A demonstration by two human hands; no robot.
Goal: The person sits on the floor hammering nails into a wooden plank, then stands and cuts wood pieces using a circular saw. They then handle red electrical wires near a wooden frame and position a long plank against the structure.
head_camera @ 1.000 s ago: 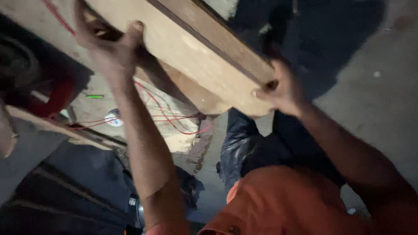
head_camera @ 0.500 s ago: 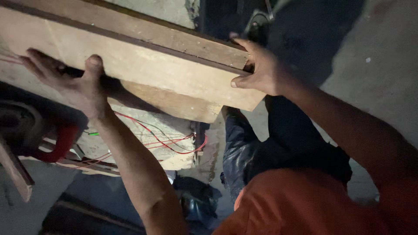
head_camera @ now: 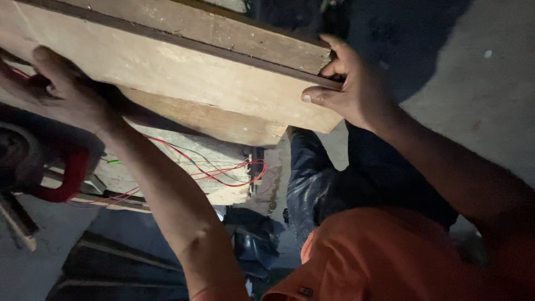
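Observation:
A long stack of wooden planks (head_camera: 184,61) fills the top of the head view, lifted in front of me and lying nearly level. My left hand (head_camera: 69,92) grips its near edge at the left, fingers wrapped under the wood. At the stack's right end, my right hand (head_camera: 351,83) clasps it with the thumb underneath and the fingers over the end grain. A shorter board (head_camera: 212,120) shows under the top planks. My orange shirt (head_camera: 384,256) and dark trousers (head_camera: 329,178) are below.
Below the planks lies a pale slab (head_camera: 206,161) with red wires (head_camera: 223,175) looped across it. A red curved handle (head_camera: 67,175) and a dark wheel-like shape (head_camera: 14,159) sit at the left. Grey concrete floor (head_camera: 479,72) spreads on the right.
The plank stack has swung from steeply tilted to nearly level and come closer. Both hands stayed on it, the left moving down and leftward, the right rising at the plank's end.

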